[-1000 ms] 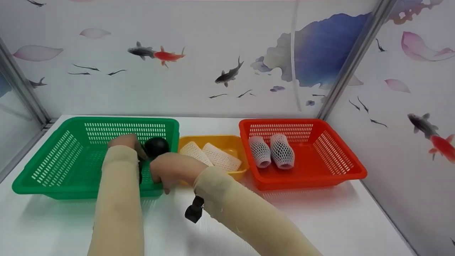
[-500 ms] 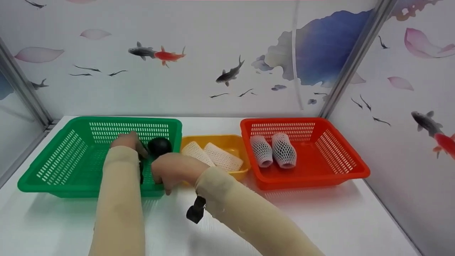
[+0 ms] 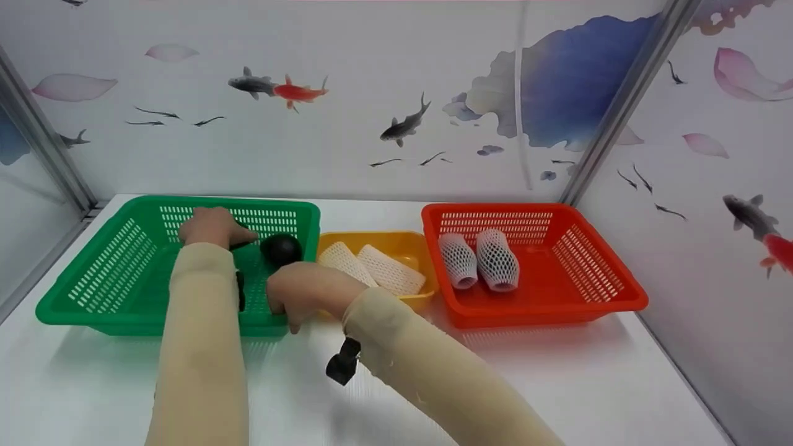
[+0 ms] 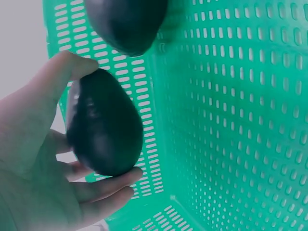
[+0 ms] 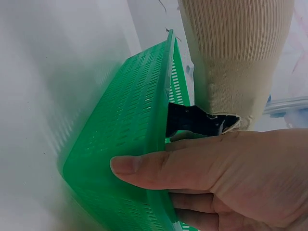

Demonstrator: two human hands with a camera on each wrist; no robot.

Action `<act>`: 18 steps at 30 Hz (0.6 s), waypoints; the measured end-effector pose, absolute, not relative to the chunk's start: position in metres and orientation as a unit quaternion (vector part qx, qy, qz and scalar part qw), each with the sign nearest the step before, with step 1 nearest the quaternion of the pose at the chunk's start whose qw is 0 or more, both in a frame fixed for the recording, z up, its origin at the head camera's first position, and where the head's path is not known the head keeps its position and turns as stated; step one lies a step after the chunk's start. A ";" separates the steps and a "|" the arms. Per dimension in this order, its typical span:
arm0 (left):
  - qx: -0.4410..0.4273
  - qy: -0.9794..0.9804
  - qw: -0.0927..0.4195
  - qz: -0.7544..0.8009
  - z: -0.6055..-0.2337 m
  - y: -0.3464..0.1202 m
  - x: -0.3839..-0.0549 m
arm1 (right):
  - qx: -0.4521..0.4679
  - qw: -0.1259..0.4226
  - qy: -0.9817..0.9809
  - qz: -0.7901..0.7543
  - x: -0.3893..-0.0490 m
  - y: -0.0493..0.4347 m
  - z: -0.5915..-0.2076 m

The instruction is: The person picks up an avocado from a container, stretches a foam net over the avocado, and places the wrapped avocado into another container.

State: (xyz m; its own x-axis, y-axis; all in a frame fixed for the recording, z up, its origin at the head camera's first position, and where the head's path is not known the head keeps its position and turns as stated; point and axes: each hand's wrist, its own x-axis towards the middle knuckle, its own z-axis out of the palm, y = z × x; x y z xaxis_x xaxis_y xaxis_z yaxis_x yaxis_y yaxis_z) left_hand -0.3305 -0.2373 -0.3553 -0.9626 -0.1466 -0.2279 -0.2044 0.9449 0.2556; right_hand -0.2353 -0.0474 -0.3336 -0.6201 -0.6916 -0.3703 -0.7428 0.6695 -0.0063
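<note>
In the left wrist view, my left hand (image 4: 33,149) holds a dark, smooth avocado (image 4: 106,125) between the thumb at one end and the fingers at the other. From the head view, that left hand (image 3: 214,228) is over the back part of the green basket (image 3: 99,325), and the avocado is mostly hidden beneath it. A second dark avocado (image 3: 282,250) lies in the basket's right end. My right hand (image 3: 310,288) grips the front right corner of the green basket, thumb (image 5: 149,171) outside the rim and fingers inside.
A yellow basket (image 3: 409,248) with white foam net sleeves (image 3: 390,269) stands between the green basket and a red basket (image 3: 582,266). Inside the red one lie two net-wrapped items (image 3: 497,263). Patterned walls (image 3: 347,167) enclose the white table (image 3: 297,396).
My left hand has moved back and slightly left within the green basket. The right hand keeps its grip on the basket corner. The head view has shifted slightly.
</note>
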 end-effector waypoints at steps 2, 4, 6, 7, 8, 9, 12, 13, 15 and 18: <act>-0.099 0.980 0.079 0.151 -0.352 -0.239 -0.327 | -0.398 0.176 0.897 0.073 -0.235 -0.048 -0.334; -0.102 0.978 0.061 0.172 -0.349 -0.240 -0.325 | -0.390 0.182 0.900 0.068 -0.234 -0.048 -0.333; -0.097 0.974 0.051 0.197 -0.345 -0.240 -0.322 | -0.392 0.183 0.899 0.065 -0.234 -0.048 -0.333; -0.093 0.973 0.050 0.207 -0.343 -0.240 -0.320 | -0.393 0.183 0.899 0.063 -0.234 -0.047 -0.333; -0.089 0.971 0.050 0.218 -0.341 -0.240 -0.319 | -0.394 0.183 0.899 0.061 -0.234 -0.047 -0.333; -0.084 0.969 0.051 0.227 -0.340 -0.239 -0.319 | -0.393 0.182 0.899 0.058 -0.234 -0.047 -0.334; -0.065 0.966 0.062 0.244 -0.334 -0.235 -0.319 | -0.391 0.183 0.900 0.056 -0.235 -0.045 -0.334; -0.059 0.965 0.067 0.246 -0.332 -0.234 -0.319 | -0.390 0.183 0.901 0.055 -0.235 -0.045 -0.334; -0.046 0.964 0.081 0.249 -0.328 -0.232 -0.317 | -0.388 0.184 0.902 0.053 -0.234 -0.044 -0.334; -0.030 0.962 0.104 0.250 -0.322 -0.228 -0.315 | -0.391 0.182 0.901 0.047 -0.234 -0.043 -0.334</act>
